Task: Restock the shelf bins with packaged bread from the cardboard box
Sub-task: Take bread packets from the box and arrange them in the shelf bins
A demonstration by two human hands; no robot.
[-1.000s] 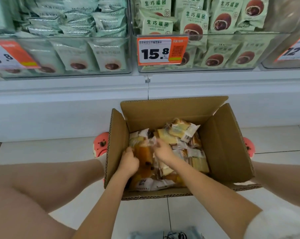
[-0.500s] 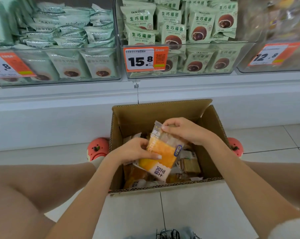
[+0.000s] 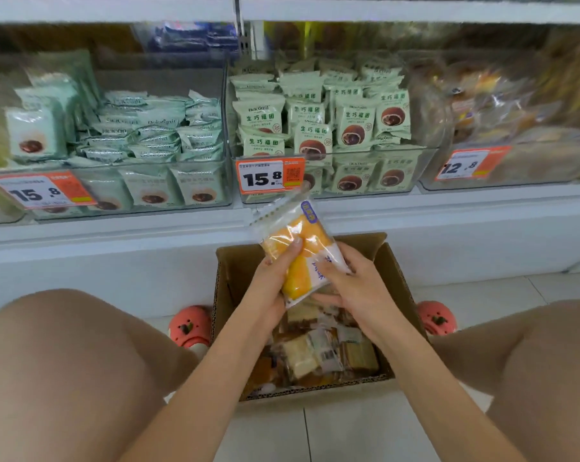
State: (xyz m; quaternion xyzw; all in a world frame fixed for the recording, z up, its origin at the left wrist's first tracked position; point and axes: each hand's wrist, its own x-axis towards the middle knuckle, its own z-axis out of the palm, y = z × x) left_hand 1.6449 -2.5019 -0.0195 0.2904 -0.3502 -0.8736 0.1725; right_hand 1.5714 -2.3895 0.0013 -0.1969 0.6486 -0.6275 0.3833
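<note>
Two bare knees frame the bottom of the view, with pale glossy floor tiles (image 3: 348, 435) between them. On the tiles stands a brown corrugated cardboard box (image 3: 398, 281), flaps open, its bottom covered with a loose heap of small clear-wrapped bread and cake packets (image 3: 318, 355), too jumbled to count. Two coral-pink rounded clogs flank the box, one (image 3: 189, 326) to its left and one (image 3: 436, 317) to its right.

Above the box, both hands hold a single bread packet (image 3: 298, 248). It is a crinkly clear plastic pouch with a white printed band and a soft yellow-orange loaf inside. Its long axis runs tilted, the crimped seal end pointing up and slightly left toward the shelf, the lower end down toward the box. The left hand (image 3: 275, 281) grips it from the left with the thumb pressed on the front. The right hand (image 3: 351, 281) has its fingers curled round the lower right edge.

Further back, a white shelf (image 3: 115, 235) carries three clear plastic bins: the left bin (image 3: 155, 191) with flat mint-green packets, the middle bin (image 3: 358, 181) with upright green packets showing brown buns, and the blurred right bin (image 3: 528, 168) with brownish wrapped bread. Three orange-and-white price tags hang on the bin fronts, two reading 15.8 (image 3: 270, 176) (image 3: 42, 191) and one reading 12.8 (image 3: 471, 163).
</note>
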